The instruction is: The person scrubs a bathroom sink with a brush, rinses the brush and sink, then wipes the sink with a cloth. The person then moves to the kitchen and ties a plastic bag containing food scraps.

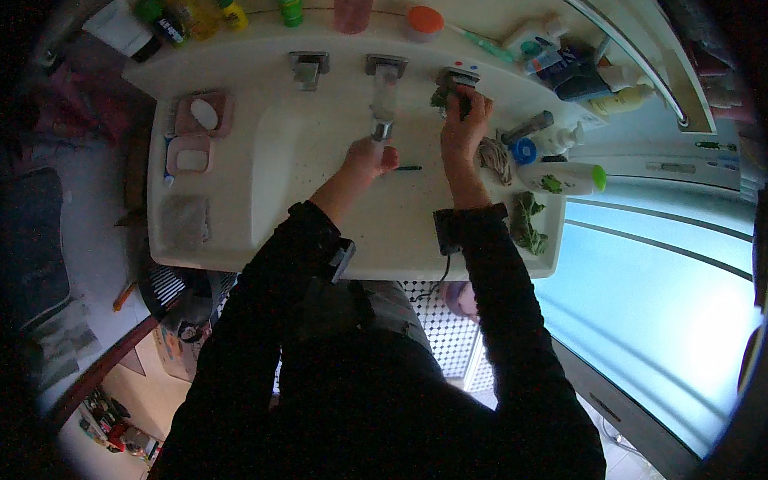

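My left hand is at the tip of the metal faucet spout, over the white basin. A thin dark stick shows beside its fingers; whether the hand holds it is unclear. My right hand grips a dark green, crumpled cloth-like piece against the right tap handle. Part of that piece is hidden by the fingers. The left tap handle stands apart from both hands. Small dark specks are scattered over the basin floor.
Soap dishes and a folded grey cloth lie on the left rim. On the right rim are a white bottle, a blue ring and a crumpled green piece. Several bottles and an orange-lidded jar line the back ledge.
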Motion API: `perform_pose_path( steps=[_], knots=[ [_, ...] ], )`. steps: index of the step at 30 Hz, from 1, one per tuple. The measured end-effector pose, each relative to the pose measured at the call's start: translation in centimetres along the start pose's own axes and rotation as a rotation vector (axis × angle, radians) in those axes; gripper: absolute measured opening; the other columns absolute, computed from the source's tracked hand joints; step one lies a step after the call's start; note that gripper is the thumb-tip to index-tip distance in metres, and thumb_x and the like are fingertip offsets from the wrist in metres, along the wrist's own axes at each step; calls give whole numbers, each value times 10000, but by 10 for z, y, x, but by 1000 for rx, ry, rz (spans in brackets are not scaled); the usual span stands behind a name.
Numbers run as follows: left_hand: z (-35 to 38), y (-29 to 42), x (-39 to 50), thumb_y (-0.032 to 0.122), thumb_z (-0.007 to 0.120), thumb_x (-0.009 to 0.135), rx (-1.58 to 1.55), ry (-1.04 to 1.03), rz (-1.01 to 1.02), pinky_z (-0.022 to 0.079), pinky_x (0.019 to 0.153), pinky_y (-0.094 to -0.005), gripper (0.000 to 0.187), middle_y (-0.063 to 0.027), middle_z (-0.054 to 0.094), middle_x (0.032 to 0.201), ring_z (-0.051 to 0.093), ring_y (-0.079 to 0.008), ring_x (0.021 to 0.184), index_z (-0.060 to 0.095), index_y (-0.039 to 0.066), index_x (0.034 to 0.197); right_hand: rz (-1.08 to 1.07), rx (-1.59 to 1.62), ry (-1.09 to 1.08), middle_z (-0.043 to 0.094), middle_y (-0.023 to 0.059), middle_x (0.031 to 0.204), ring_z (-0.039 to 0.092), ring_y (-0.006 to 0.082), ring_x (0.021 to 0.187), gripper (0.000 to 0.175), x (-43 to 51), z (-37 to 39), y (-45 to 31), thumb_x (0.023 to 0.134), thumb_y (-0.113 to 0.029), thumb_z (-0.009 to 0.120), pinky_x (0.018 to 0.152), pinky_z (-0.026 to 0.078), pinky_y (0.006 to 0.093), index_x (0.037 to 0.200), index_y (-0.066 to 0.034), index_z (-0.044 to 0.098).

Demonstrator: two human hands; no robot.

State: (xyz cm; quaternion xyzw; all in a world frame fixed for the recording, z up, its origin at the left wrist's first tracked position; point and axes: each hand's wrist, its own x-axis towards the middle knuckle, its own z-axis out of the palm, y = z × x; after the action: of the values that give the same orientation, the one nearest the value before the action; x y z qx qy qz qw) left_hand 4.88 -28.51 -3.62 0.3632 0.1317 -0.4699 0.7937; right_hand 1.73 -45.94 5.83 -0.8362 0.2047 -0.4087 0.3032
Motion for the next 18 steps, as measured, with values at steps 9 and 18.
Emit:
perform_pose_path(
  steps=[9, 18],
  knots=[
    [28, 6, -22, 309, 503, 890, 23, 31, -56, 496, 713, -412, 331, -146, 592, 960, 592, -281, 827, 496, 32, 1072, 803, 466, -364, 588, 79, 841, 540, 159, 756, 190, -84, 24, 13, 853, -168, 567, 679, 449, 327, 934, 4, 572],
    [-11, 14, -6, 324, 445, 901, 52, 132, 31, 437, 488, -330, 240, -48, 531, 716, 523, -183, 572, 518, 96, 915, 772, 468, -803, 612, 109, 870, 573, 156, 791, 212, -105, 50, -19, 838, -155, 579, 673, 464, 305, 961, 18, 576]
  ],
)
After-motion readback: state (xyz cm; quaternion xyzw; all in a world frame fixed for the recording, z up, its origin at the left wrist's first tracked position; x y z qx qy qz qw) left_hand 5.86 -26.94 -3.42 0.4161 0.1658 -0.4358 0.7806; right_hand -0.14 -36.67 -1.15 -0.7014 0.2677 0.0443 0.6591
